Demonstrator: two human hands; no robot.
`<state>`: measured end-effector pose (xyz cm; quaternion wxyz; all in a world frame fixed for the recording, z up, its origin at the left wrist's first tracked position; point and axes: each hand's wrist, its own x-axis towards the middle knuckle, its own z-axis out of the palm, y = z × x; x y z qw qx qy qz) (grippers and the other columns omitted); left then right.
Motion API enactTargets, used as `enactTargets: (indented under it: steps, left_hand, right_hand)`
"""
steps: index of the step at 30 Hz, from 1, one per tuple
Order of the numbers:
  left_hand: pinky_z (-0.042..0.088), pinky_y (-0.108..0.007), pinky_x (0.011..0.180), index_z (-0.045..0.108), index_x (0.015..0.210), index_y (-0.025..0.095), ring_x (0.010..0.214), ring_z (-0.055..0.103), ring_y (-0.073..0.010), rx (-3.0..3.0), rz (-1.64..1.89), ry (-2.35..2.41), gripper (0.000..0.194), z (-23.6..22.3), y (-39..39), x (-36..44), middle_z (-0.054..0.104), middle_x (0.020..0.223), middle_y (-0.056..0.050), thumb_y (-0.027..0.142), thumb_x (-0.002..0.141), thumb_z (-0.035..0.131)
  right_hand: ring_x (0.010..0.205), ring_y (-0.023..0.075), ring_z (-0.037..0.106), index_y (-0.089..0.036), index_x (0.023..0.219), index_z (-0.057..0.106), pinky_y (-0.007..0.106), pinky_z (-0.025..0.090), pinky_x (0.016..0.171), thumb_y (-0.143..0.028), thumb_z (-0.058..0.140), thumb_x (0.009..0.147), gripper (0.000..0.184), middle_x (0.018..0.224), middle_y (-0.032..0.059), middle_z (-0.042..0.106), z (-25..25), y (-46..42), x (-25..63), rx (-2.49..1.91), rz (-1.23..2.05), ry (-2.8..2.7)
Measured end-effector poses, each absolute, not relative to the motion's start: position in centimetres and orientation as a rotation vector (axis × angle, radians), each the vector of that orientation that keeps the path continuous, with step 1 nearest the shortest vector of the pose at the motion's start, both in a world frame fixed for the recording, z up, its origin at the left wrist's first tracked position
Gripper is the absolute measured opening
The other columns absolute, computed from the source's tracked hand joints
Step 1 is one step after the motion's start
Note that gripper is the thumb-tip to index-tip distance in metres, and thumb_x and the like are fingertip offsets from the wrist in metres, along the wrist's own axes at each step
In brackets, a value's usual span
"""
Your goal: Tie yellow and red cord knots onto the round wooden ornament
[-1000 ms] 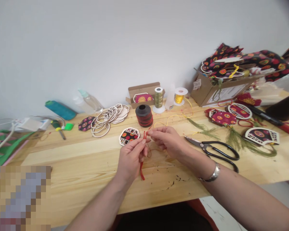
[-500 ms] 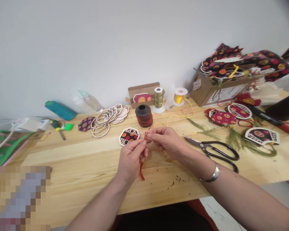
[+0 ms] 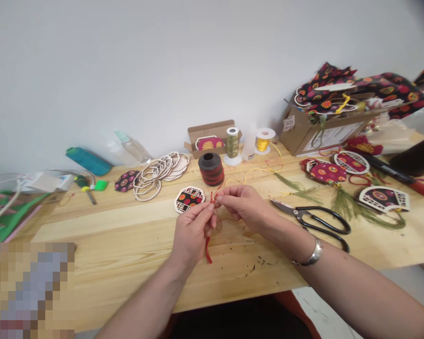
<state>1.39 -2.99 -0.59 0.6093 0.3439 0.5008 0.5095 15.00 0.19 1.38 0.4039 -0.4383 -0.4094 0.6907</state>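
My left hand (image 3: 194,230) pinches a red tassel (image 3: 208,250), whose strands hang below my fingers. Thumb and forefinger of my right hand (image 3: 238,205) grip thin red cord (image 3: 218,221) at the tassel's top, and a small loop of it dangles between the hands. Just behind the fingertips stands a dark spool wound with red cord (image 3: 211,170). Left of it, close to my left hand, lies a white-framed ornament with patterned fabric (image 3: 190,200). Black-handled scissors (image 3: 311,219) lie to the right of my right wrist. My fingers hide the exact knot.
Behind stand a green thread spool (image 3: 232,145), a yellow cord spool (image 3: 264,140) and a small cardboard box (image 3: 212,127). Wooden frames (image 3: 155,176) lie left. At right are finished-looking ornaments (image 3: 327,172), green tassels (image 3: 342,202) and a full carton (image 3: 304,132). A screwdriver (image 3: 85,186) lies far left.
Both hands stay almost in the same place. The fingertips shift very slightly at the cord, and the tassel still hangs from the left hand.
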Motion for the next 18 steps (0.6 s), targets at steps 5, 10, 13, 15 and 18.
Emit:
enactTargets:
  steps: [5, 10, 13, 15, 18]
  left_hand:
    - [0.019, -0.015, 0.037, 0.070, 0.076, 0.014, 0.039, 0.033, -0.0026, 0.800, 1.173, 1.157, 0.014, -0.65, -3.07, 1.28, 0.052, 0.046, 0.004, 0.027, 0.074, 0.069]
    - [0.019, -0.015, 0.037, 0.070, 0.078, 0.014, 0.038, 0.032, -0.0020, 0.809, 1.175, 1.157, 0.014, -0.70, -3.01, 1.32, 0.052, 0.046, 0.004, 0.027, 0.074, 0.069]
    - [0.020, -0.015, 0.037, 0.070, 0.076, 0.014, 0.038, 0.032, -0.0018, 0.819, 1.180, 1.162, 0.014, -0.76, -2.98, 1.33, 0.052, 0.046, 0.004, 0.028, 0.074, 0.069]
    - [0.021, -0.014, 0.037, 0.070, 0.077, 0.015, 0.038, 0.033, -0.0020, 0.830, 1.183, 1.166, 0.013, -0.85, -2.98, 1.30, 0.052, 0.046, 0.005, 0.028, 0.074, 0.069]
    - [0.022, -0.014, 0.037, 0.071, 0.081, 0.015, 0.038, 0.034, -0.0024, 0.850, 1.180, 1.178, 0.014, -1.04, -3.01, 1.22, 0.052, 0.047, 0.005, 0.028, 0.075, 0.069]
  right_hand:
    - [0.042, 0.0049, 0.033, -0.015, 0.062, 0.062, 0.023, 0.025, 0.047, -0.023, 0.065, 0.065, 0.009, 0.041, -0.0090, 0.043, 1.36, 0.12, 14.93, -1.090, 1.748, -1.026]
    - [0.041, 0.0046, 0.034, -0.015, 0.063, 0.063, 0.022, 0.026, 0.047, -0.023, 0.066, 0.065, 0.008, 0.042, -0.0090, 0.044, 0.97, 0.26, 14.98, -1.054, 1.733, -1.014]
    - [0.041, 0.0044, 0.035, -0.015, 0.066, 0.064, 0.022, 0.027, 0.047, -0.024, 0.067, 0.065, 0.009, 0.042, -0.0092, 0.044, 0.61, 0.37, 15.02, -1.024, 1.720, -1.039]
    - [0.040, 0.0041, 0.034, -0.015, 0.066, 0.064, 0.022, 0.027, 0.046, -0.024, 0.068, 0.065, 0.010, 0.042, -0.0093, 0.045, 0.50, 0.40, 15.01, -1.024, 1.717, -1.035]
    - [0.040, 0.0036, 0.033, -0.015, 0.066, 0.062, 0.022, 0.026, 0.045, -0.025, 0.069, 0.064, 0.012, 0.042, -0.0093, 0.046, 0.61, 0.38, 14.97, -1.047, 1.722, -1.016]
